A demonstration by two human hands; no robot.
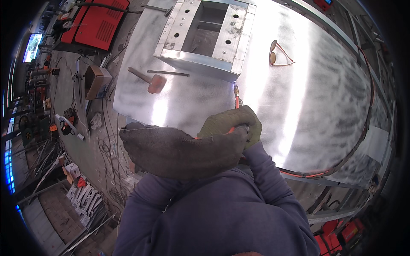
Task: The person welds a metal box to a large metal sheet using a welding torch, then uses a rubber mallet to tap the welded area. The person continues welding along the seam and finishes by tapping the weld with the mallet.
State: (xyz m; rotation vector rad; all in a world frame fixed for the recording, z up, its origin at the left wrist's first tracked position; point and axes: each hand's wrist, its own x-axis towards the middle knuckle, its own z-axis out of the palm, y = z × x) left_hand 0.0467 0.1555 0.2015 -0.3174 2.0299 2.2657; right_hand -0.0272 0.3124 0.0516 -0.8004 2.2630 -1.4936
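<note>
Both my hands wear olive-green gloves and come together in front of my chest. My right hand (255, 132) is closed around a welding torch (237, 96) with a brass-coloured collar and an orange hose. Its tip glows bluish at the near right corner of a sheet-metal frame (201, 62). That frame has a rectangular opening and round holes. My left hand (219, 121) reaches in close against the right one; its fingers cannot be told apart. A dark fabric piece (182, 152) covers part of the gloves and my left forearm's end.
On the metal sheet (275, 105) lie a mallet (156, 84), a metal bar (168, 73), another hammer (165, 10) and sunglasses (274, 52). A cable (368, 118) curves along the right edge. A red machine (96, 27) and a cardboard box (97, 81) stand on the left.
</note>
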